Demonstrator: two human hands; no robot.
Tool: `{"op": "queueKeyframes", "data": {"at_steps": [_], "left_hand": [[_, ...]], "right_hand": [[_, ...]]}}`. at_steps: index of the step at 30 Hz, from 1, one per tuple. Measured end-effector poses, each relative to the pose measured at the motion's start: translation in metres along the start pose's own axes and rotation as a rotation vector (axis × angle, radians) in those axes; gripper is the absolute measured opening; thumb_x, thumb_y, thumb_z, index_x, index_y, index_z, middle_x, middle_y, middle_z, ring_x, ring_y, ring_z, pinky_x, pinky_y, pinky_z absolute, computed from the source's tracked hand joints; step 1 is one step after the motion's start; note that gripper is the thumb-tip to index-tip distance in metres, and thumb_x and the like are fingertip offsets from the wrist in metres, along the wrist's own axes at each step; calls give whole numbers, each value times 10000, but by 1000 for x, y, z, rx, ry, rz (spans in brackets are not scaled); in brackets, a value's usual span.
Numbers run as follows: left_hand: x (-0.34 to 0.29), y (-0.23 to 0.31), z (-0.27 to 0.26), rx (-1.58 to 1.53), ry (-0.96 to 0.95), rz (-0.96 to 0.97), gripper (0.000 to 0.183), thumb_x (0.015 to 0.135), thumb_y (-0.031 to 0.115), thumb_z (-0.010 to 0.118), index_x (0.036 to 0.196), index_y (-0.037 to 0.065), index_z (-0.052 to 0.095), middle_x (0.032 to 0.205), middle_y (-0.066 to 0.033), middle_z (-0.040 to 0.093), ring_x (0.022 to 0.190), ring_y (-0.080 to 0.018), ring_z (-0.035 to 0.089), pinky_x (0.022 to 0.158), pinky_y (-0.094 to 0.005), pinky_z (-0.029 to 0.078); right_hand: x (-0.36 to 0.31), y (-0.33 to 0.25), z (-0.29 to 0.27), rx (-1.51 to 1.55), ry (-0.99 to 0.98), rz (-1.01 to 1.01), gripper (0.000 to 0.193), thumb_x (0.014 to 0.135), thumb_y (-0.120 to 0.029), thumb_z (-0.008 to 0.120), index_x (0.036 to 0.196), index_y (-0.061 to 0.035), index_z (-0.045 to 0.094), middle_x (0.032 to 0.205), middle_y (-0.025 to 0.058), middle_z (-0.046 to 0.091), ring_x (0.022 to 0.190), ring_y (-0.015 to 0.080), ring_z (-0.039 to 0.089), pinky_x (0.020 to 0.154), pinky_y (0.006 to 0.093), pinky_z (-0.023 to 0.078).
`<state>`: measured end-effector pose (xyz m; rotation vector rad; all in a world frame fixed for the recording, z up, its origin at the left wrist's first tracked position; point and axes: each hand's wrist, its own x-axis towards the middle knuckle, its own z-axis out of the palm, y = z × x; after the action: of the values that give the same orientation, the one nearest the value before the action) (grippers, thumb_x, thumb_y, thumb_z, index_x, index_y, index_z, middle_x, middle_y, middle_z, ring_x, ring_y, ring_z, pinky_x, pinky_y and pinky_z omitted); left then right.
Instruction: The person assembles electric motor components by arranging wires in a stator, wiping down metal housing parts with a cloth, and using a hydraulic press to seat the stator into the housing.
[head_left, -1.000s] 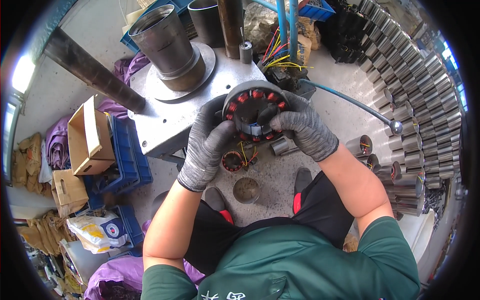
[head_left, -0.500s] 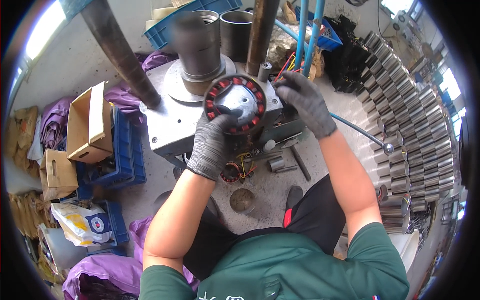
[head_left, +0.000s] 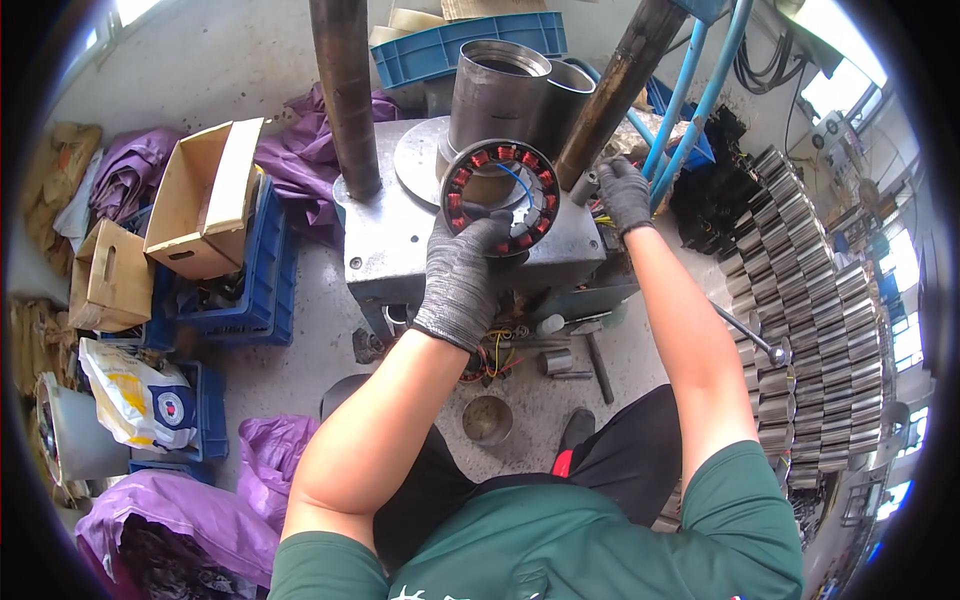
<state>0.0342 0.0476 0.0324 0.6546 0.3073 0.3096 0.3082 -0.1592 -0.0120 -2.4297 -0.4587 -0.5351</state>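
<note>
My left hand (head_left: 462,275), in a grey knit glove, grips a stator ring (head_left: 455,190) by its near rim. Red windings line the ring's inside, and a blue wire crosses its opening. The ring is held up in front of a steel cylinder (head_left: 497,95) that stands on a round plate (head_left: 415,160) on the metal press table (head_left: 385,245). Past the table's far right corner, my gloved right hand (head_left: 627,195) has its fingers curled in beside a small metal cylinder (head_left: 584,188) and some coloured wires. Whatever those fingers hold is hidden.
Two thick steel columns (head_left: 345,110) rise from the table. Stacked metal sleeves (head_left: 820,330) fill the right side. Cardboard boxes (head_left: 205,210) sit on blue crates (head_left: 265,290) at left. On the floor lie a hammer (head_left: 600,368), a round can (head_left: 487,420) and wired parts.
My view has shifted, so the table sits farther right. My right hand has moved from near the ring to the far right corner, its fingers curling. The left hand still holds the stator ring.
</note>
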Motion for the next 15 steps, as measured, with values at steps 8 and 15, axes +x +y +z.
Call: {"op": "queueKeyframes", "data": {"at_steps": [8,15], "left_hand": [[-9,-9,1,-87,1,-93,343,858,41,646,1190,-42,628,1111,-171,711,1036,-298,714,966,-457,591],[-2,-40,-8,-113,27,-264,286,868,56,623,1134,-48,644,1154,-186,698,1085,-343,678,1051,-472,536]], "right_hand": [[-122,-67,-105,1051,62,173,111,972,-143,680,976,-46,627,853,82,688,760,200,714,686,318,597],[-191,-77,-139,1141,-145,-85,363,1009,-200,625,1259,59,664,1150,226,744,1043,304,732,992,432,553]]}}
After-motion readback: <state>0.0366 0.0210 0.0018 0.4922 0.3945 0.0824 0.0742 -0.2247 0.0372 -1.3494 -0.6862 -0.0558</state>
